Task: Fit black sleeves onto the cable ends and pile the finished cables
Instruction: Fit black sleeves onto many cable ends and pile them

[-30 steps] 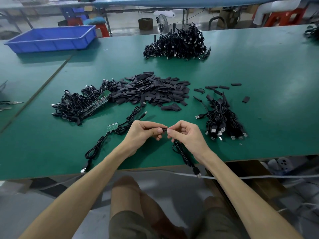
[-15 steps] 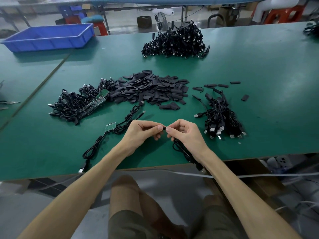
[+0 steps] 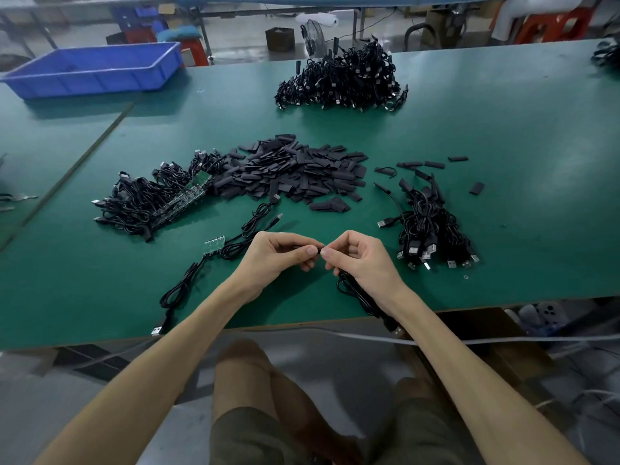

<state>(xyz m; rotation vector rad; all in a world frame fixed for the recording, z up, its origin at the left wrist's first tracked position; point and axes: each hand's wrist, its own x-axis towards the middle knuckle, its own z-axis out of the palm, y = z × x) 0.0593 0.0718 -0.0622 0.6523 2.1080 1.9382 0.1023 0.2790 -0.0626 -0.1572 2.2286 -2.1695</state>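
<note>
A: What are the person's hands doing?

B: They are meeting over the near edge of the green table [image 3: 503, 129], fingertips almost touching. The right hand [image 3: 362, 256] is gripping a black cable [image 3: 350, 290] with curled fingers. The rest of the cable is trailing under the wrist and off the table edge.

A: And the left?

B: The left hand [image 3: 278, 255] is pinching thumb against forefinger on something small and dark at the cable's tip. It is probably a sleeve [image 3: 320, 250], though the fingers are hiding nearly all of it.

A: Where is the rest of the work lying?

B: A heap of loose sleeves [image 3: 295, 172] is sitting in the middle of the table, just beyond the hands. A pile of cables [image 3: 432, 229] is lying near the right hand, plugs pointing toward the person, with a few stray sleeves scattered behind it. A second tangle of cables [image 3: 147, 203] is touching the left side of the sleeve heap, and a larger mound of cables [image 3: 339, 78] is sitting well apart at the far side.

A: Anything else?

B: Two loose cables are lying beside the left hand, joined to a small green board [image 3: 214, 245], and a blue tray [image 3: 94, 68] is resting at the far left.
</note>
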